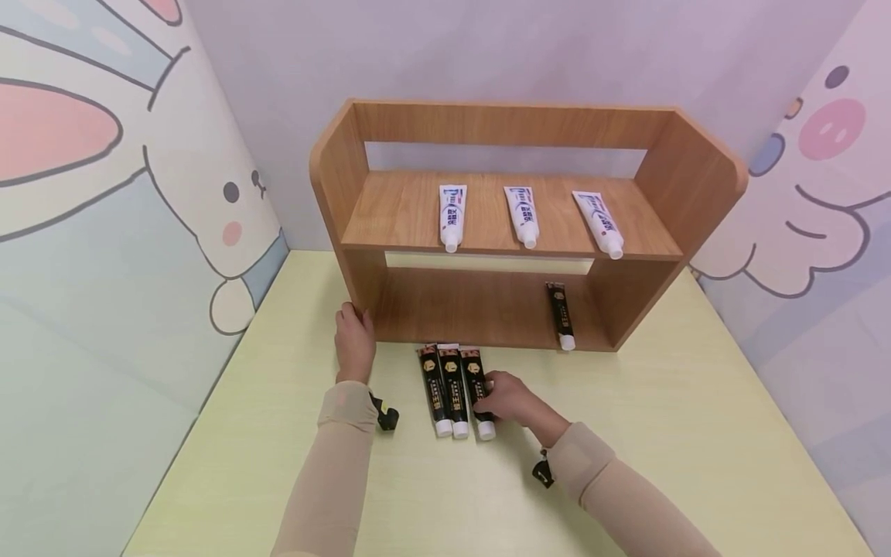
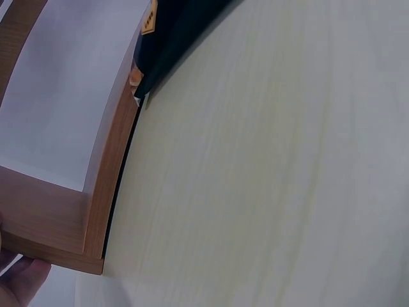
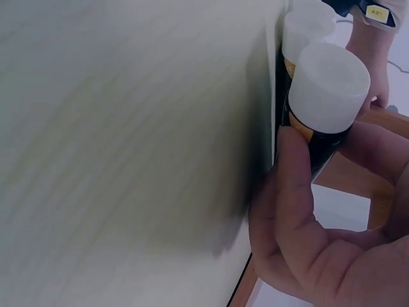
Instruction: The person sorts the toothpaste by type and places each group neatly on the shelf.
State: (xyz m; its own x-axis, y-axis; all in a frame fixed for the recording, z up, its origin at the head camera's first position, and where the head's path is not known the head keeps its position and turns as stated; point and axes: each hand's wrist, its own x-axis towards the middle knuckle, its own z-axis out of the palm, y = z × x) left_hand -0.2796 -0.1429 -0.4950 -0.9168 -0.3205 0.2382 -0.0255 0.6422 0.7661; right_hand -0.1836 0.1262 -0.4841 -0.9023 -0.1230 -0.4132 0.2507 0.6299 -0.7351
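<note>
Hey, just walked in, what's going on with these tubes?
A person's right hand grips the rightmost of three black tubes in front of a wooden shelf. Their left hand grips the shelf's left side. A fourth black tube lies on the lower level, toward the right, and three white tubes lie spaced apart on the upper level.

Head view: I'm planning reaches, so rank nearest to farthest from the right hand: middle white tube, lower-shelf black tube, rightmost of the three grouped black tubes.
1. Rightmost grouped black tube, gripped by the right hand.
2. Lone black tube, ahead-right on the lower shelf.
3. Middle white tube, ahead on the upper shelf.
</note>
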